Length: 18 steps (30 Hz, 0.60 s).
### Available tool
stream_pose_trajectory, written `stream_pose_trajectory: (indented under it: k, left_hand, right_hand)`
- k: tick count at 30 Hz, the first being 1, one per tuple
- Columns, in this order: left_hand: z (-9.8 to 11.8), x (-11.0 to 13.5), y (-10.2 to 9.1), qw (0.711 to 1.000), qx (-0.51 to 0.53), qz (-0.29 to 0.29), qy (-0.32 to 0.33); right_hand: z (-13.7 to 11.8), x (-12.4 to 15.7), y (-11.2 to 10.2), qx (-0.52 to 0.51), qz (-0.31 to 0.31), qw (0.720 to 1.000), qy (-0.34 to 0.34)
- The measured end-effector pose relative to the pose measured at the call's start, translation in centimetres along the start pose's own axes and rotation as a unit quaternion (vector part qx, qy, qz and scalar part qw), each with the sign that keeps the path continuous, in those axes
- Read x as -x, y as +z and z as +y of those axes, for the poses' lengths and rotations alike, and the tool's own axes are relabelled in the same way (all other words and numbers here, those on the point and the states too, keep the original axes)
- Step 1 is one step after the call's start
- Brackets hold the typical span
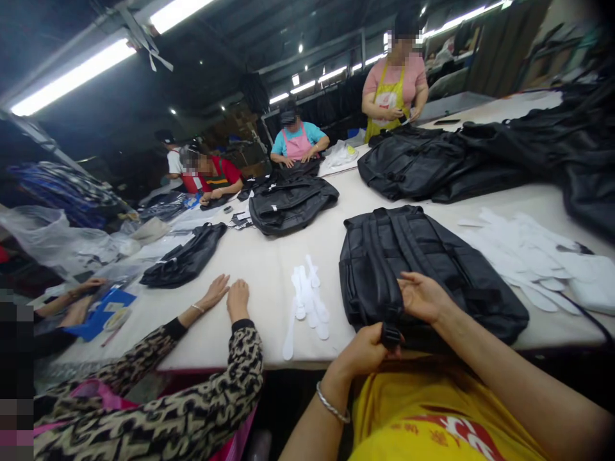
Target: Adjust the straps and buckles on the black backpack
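Note:
Before me a black backpack lies on the pale worktable, its shoulder straps facing up. My left hand, with a silver bracelet on the wrist, is closed on a black buckle at the backpack's near edge. My right hand rests against the lower part of a shoulder strap, fingers curled around its edge. Whether its fingertips pinch the strap is partly hidden. Left of the backpack lie several white paddle-shaped strips. A larger heap of similar white strips spreads to the right.
A co-worker's hands in patterned sleeves rest on the table at my left. More black bags lie further back, with a dark pile at the right. Several other people stand around the table. A blue tray sits far left.

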<state>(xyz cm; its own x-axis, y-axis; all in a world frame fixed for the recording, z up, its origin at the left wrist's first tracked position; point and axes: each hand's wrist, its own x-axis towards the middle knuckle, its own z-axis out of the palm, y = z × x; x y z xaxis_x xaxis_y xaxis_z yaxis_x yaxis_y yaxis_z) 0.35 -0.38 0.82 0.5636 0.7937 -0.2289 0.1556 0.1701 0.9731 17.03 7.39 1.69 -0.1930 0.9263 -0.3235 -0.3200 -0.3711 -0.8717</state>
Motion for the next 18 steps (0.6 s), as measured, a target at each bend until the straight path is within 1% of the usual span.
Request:
stream_pose_trajectory:
  k: [3,5,6,8,10,12,14,16,18]
  left_hand:
    - [2.3,0.2,-0.7,0.998,0.033,-0.002,0.059]
    - [3.7,-0.3,-1.0,0.995,0.048,-0.001,0.091]
    - [4.2,-0.8,-1.0,0.995,0.039,0.006,0.097]
    - [4.5,-2.2,-1.2,0.995,-0.017,0.034,0.095]
    - [4.2,-4.3,-1.6,0.990,-0.083,0.060,0.094]
    - [3.8,-6.7,-2.2,0.986,-0.114,0.065,0.106]
    - [3.6,-9.0,-3.0,0.984,-0.119,0.052,0.125]
    - [3.8,-10.9,-3.8,0.980,-0.129,0.029,0.151]
    - [4.5,-12.3,-4.5,0.972,-0.152,0.001,0.178]
  right_hand:
    - [-3.1,0.1,-0.1,-0.072,-0.014,0.997,0.011]
    - [-4.7,0.2,-0.1,-0.094,0.005,0.996,0.002]
    - [-5.3,0.2,-0.2,-0.100,0.015,0.995,-0.001]
    - [-6.1,0.1,-0.5,-0.105,0.031,0.994,-0.011]
    - [-6.6,0.0,-1.1,-0.107,0.043,0.993,-0.033]
    - [-6.8,0.0,-1.8,-0.112,0.055,0.991,-0.050]
    - [-6.8,0.2,-2.4,-0.131,0.070,0.988,-0.044]
    - [-6.4,0.5,-2.8,-0.154,0.077,0.984,-0.035]
    - [-5.6,0.9,-3.0,-0.165,0.065,0.983,-0.038]
